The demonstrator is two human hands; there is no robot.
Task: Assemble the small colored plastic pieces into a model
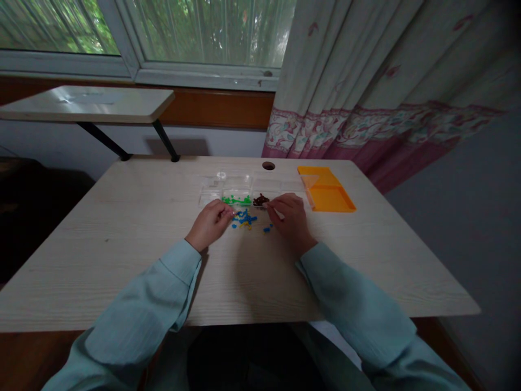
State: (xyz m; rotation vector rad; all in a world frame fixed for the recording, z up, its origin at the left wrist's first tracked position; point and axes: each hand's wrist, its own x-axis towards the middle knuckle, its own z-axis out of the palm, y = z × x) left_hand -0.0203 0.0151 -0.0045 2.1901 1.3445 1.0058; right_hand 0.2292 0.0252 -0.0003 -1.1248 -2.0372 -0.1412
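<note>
My left hand (209, 224) is closed in a pinch at the left edge of a loose pile of small blue pieces (245, 218) with some yellow ones mixed in. My right hand (291, 220) also pinches, its fingertips beside the small dark brown pieces (260, 200). Whatever either pinch holds is too small to make out. Behind both hands lies a clear plastic compartment box (266, 185). Small green pieces (236, 200) fill one front compartment, and the brown pieces lie in the one to its right. A few blue bits (267, 229) sit apart, just left of my right hand.
An orange-yellow plastic tray (330, 191) lies right of the clear box, partly under its transparent edge. The pale wooden table (142, 233) has a round hole (268, 165) near its back edge. A raised shelf (118, 103) stands at the back left; a curtain (345, 103) hangs behind.
</note>
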